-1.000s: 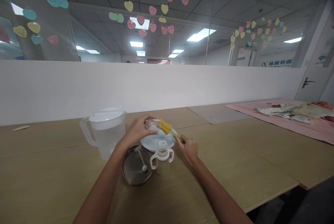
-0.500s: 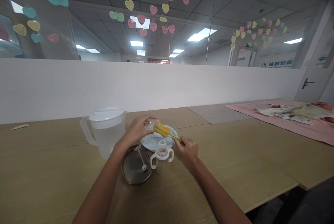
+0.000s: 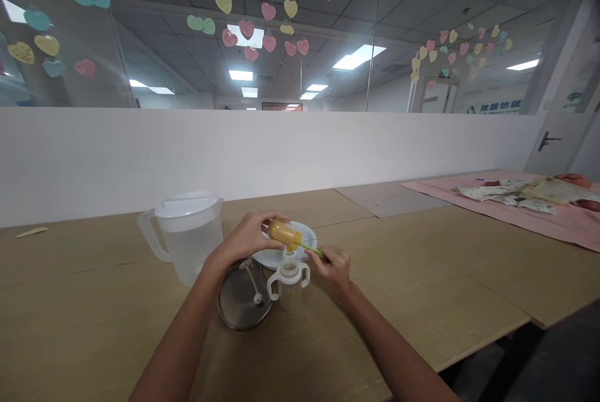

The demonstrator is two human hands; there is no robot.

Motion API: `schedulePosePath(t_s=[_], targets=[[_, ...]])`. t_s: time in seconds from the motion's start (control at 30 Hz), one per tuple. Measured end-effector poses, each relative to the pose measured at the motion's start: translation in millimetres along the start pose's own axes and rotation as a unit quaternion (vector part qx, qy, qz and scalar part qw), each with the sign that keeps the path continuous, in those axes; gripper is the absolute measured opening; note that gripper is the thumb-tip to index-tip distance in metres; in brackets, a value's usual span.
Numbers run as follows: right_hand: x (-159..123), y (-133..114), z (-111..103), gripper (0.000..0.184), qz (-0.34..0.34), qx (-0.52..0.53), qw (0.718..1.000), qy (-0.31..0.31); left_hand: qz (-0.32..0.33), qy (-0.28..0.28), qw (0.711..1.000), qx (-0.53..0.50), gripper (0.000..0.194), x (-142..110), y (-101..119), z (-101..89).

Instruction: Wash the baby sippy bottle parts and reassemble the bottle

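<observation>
My left hand [image 3: 244, 236] is closed around a small clear cover [image 3: 276, 229], tilted on its side. In my right hand [image 3: 334, 266] is the green handle of a bottle brush [image 3: 309, 248]. The brush's yellow sponge head sits mostly inside the cover, its end showing at the rim. Just below stands a clear baby bottle [image 3: 289, 283], its mouth uncovered, with two white side handles. Behind it is a white plate [image 3: 307, 231], partly hidden by my hands. A straw with a weighted ball [image 3: 253, 283] lies on a round metal tray [image 3: 237, 308] near my left forearm.
A lidded clear plastic jug [image 3: 194, 246] with liquid stands left of my hands. A pink cloth [image 3: 492, 202] bearing several packets and fabric items covers the table's far right. A thin pale strip [image 3: 32, 232] lies at far left. Behind the table [image 3: 422, 277] runs a white wall [image 3: 281, 152].
The yellow sponge has gone deeper into the clear cover, which now surrounds most of it. My right hand has shifted slightly left, toward my left hand. The view has tilted a little.
</observation>
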State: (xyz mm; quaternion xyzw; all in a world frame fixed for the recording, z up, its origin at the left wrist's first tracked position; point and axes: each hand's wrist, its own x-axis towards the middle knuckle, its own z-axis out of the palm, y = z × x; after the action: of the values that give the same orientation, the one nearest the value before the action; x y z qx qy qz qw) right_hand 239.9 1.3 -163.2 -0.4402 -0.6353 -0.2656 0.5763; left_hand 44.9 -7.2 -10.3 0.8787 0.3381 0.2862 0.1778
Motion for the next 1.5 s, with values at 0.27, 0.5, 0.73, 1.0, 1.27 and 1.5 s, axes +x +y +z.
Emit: schedulePosePath(t_s=[0.27, 0.5, 0.73, 1.0, 1.27, 1.5], targets=[[2.5, 1.6, -0.1, 0.052, 0.055, -0.059, 0.995, -0.058, -0.062, -0.012, 0.993, 0.096, 0.051, -7.8, -0.3, -9.3], [0.2, 7.8, 2.9, 0.055, 0.041, -0.14, 0.985, -0.089, -0.317, -0.123, 0.895, 0.288, 0.041, -13.8, -42.8, -18.6], [2.9, 13.0, 2.3, 0.059, 0.099, -0.164, 0.978, -0.082, -0.344, -0.183, 0.864, 0.318, 0.052, -7.3, -81.3, 6.0], [0.3, 14.4, 4.4, 0.056, 0.096, -0.159, 0.979, -0.082, -0.395, -0.198, 0.827, 0.349, 0.031, -3.7, -108.6, 14.5], [1.5, 13.0, 4.1, 0.057, 0.091, -0.163, 0.978, -0.097, -0.362, -0.162, 0.847, 0.354, 0.031, -7.1, -97.3, 24.0], [1.2, 12.9, 6.2, 0.058, 0.101, -0.161, 0.976, -0.108, -0.222, -0.107, 0.911, 0.33, 0.03, 1.9, -74.7, 26.9]])
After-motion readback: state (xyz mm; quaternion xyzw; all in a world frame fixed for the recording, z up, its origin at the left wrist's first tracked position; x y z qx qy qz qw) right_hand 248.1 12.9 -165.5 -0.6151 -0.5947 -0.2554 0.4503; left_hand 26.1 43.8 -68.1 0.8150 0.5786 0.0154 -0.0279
